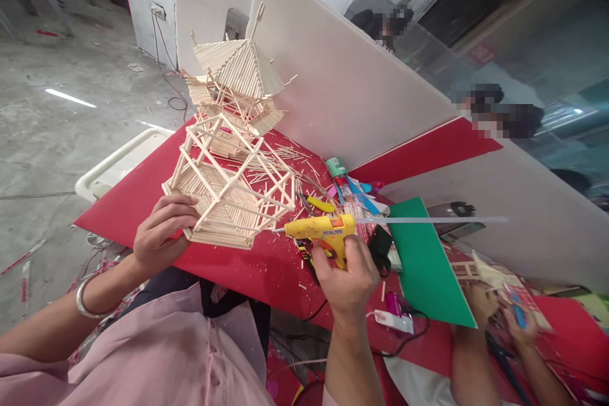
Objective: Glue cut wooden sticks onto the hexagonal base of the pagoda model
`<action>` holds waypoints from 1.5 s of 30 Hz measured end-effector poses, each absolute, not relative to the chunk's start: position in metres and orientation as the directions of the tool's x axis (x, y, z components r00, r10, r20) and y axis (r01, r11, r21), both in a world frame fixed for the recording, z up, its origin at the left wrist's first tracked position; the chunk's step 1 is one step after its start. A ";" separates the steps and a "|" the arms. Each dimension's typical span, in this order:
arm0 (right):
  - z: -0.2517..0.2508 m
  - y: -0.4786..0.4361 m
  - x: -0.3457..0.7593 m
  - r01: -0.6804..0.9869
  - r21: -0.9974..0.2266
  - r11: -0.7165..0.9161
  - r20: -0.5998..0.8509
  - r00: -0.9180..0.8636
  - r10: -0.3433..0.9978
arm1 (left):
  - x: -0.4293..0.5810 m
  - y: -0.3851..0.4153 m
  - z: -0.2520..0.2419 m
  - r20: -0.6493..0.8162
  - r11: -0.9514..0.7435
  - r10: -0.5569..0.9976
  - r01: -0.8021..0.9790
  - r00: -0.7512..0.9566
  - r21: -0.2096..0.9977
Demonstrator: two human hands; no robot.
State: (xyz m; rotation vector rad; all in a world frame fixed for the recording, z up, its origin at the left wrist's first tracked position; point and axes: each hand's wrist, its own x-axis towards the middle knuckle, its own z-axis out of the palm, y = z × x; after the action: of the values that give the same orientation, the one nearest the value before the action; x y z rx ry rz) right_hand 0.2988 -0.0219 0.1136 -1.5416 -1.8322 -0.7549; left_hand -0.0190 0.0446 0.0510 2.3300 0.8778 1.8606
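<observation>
A wooden stick frame [228, 187] with a slatted base stands on the red table top [124, 203]. At its lower left corner my left hand [164, 231] grips the base edge between thumb and fingers. My right hand [345, 273] is closed round the handle of a yellow glue gun [321, 226]. The gun's nozzle points left, at the lower right side of the frame, close to or touching it. A long clear glue stick [428, 220] sticks out of the gun's back. Behind the frame stands a stick pavilion [242, 70] with a pointed roof.
Loose sticks [290, 162] litter the table. Right of them are a yellow cutter [321, 204], a green-topped roll [335, 167], a green board [428, 260] and a white power strip [392, 321]. A pale partition [323, 70] rises behind. Another person's hands [521, 323] work at the far right.
</observation>
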 end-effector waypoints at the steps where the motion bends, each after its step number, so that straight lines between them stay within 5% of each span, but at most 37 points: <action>1: 0.114 -0.022 0.298 0.986 0.020 0.163 0.764 -0.120 0.634 | -0.019 0.045 0.050 0.885 -0.836 0.450 0.404 0.119 0.371; 15: 0.105 -0.027 0.297 0.998 -0.010 0.070 0.818 -0.032 0.575 | -0.022 0.044 0.040 0.858 -0.813 0.509 0.367 0.067 0.453; 24: 0.072 -0.046 0.296 0.917 -0.373 -0.143 0.646 0.367 0.669 | -0.035 0.034 0.016 0.904 -0.824 0.420 0.455 0.086 0.339; 31: 0.022 -0.067 0.291 0.946 -0.236 -0.223 0.616 0.323 0.719 | -0.047 0.034 -0.017 0.883 -0.796 0.459 0.485 0.094 0.362; 39: -0.028 -0.082 0.306 0.873 -0.244 -0.423 0.375 0.487 0.789 | -0.041 0.036 -0.024 0.883 -0.799 0.459 0.479 0.094 0.364; 45: -0.034 -0.073 0.315 0.902 -0.059 -0.428 0.406 0.414 0.815 | -0.039 0.031 -0.025 0.859 -0.794 0.484 0.496 0.164 0.352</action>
State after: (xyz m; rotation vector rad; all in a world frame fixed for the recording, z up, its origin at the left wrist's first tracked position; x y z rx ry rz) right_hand 0.3150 -0.0733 -0.0343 -2.4035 -1.4984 -0.4639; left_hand -0.0388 0.0306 -0.0246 2.4048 1.0118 1.7684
